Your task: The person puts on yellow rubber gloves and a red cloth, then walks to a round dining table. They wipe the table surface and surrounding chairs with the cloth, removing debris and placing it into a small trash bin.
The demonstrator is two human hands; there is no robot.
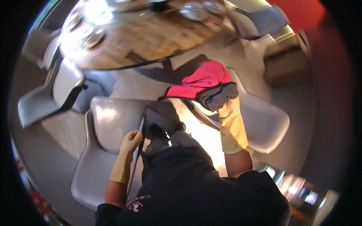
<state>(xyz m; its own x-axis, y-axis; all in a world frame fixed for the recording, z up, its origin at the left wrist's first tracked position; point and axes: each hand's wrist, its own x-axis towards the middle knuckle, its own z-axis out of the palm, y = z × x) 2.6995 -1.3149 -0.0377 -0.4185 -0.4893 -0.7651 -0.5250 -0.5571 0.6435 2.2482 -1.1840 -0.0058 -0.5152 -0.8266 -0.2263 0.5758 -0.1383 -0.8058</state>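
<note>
My left hand (131, 142), in a pale yellow rubber glove, is curled around a thin pole (137, 149) beside a beige chair (118, 124). The pole slants up towards a dark flat shape by my shoes, too blurred to name. My right hand (230, 108), gloved in the same yellow rubber, grips a bundled pink cloth item (208, 76) with black trim. Grey fabric (219, 97) bunches at its opening, over my fingers; whether it is lining or a separate cloth I cannot tell. The bundle hangs out in front, above another beige chair (263, 121).
A round wooden table (152, 42) stands ahead, with glass dishes (193, 11) and a bowl (93, 38) on it, blurred. More chairs (68, 82) ring its left side. A chair with a grey item (267, 19) on it stands far right. Bright light falls on the floor.
</note>
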